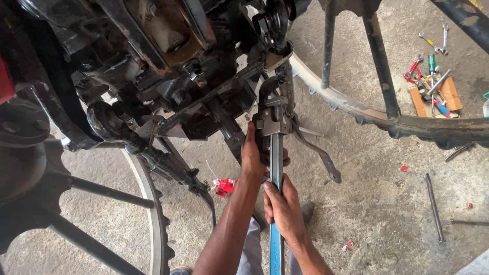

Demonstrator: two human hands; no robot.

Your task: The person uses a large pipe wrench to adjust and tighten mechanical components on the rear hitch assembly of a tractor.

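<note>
A long pipe wrench (275, 153) with a steel shaft and blue lower handle stands nearly upright in the middle of the view. Its jaw bites a dark fitting (270, 89) on the underside of a greasy black machine (168, 66). My left hand (253, 155) wraps the wrench just under the jaw head. My right hand (283, 209) grips the shaft lower down, above the blue part. Both forearms reach up from the bottom edge.
Two cage wheels with metal spokes flank the machine, one at left (153, 214), one arcing right (397, 122). Several wrenches, pliers and screwdrivers lie on cardboard (435, 86) at upper right. A metal rod (434, 206) and a red item (224, 187) lie on the concrete floor.
</note>
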